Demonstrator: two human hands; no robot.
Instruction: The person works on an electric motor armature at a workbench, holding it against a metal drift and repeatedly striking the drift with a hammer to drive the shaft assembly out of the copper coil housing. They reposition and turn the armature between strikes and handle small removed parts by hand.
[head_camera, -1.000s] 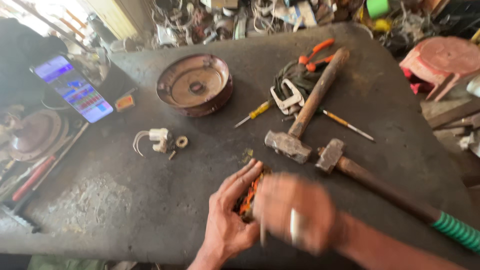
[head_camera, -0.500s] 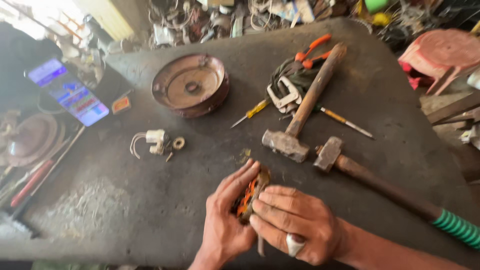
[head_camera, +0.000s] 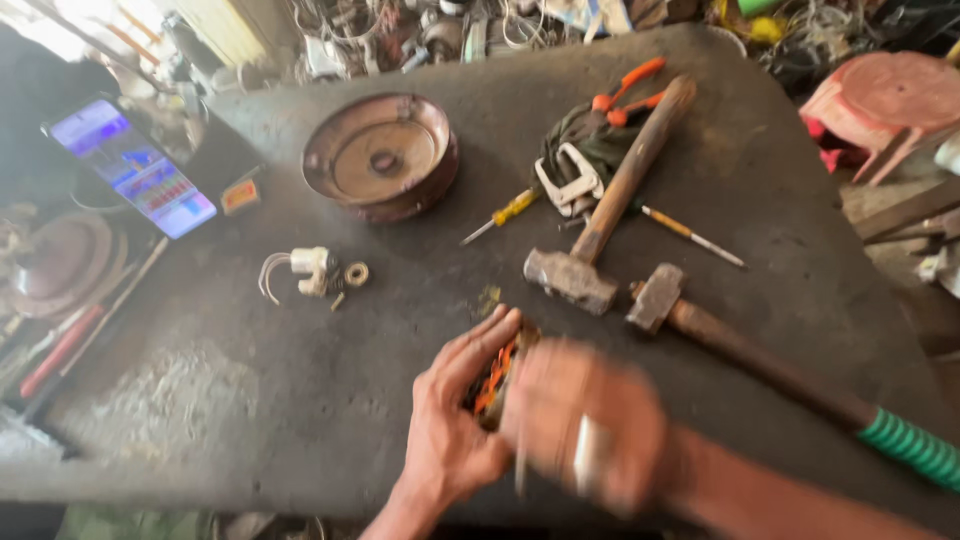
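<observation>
Both hands are working at the near edge of the dark round table (head_camera: 800, 260). The left hand (head_camera: 455, 420) is lying flat-ish with fingers extended and cupping the side of a small motor coil part (head_camera: 495, 375) with orange-copper windings, touching it from the left. The right hand (head_camera: 590, 425) is blurred, sitting over the right side of the same part with fingers curled down onto it; a ring (head_camera: 585, 455) is showing on one finger, and whether it is gripping tight I cannot tell from the blur. The coil part is resting on the table between the two hands, near the front edge. Just beyond the hands two hammers are lying: one with a wooden handle (head_camera: 600, 220) pointing away, one with a green-wrapped handle (head_camera: 760, 365) running off to the right, their heads near each other but apart. A yellow-handled screwdriver (head_camera: 500, 215) is lying left of the wooden hammer, a thin second screwdriver (head_camera: 690, 235) to its right. A round rusty metal housing (head_camera: 380, 155) is sitting further back on the table, a white small fitting with wire (head_camera: 300, 270) and a washer (head_camera: 356, 273) left of centre. A lit phone (head_camera: 130, 165) is propped at far left, orange-handled pliers (head_camera: 625, 85) at the back.
</observation>
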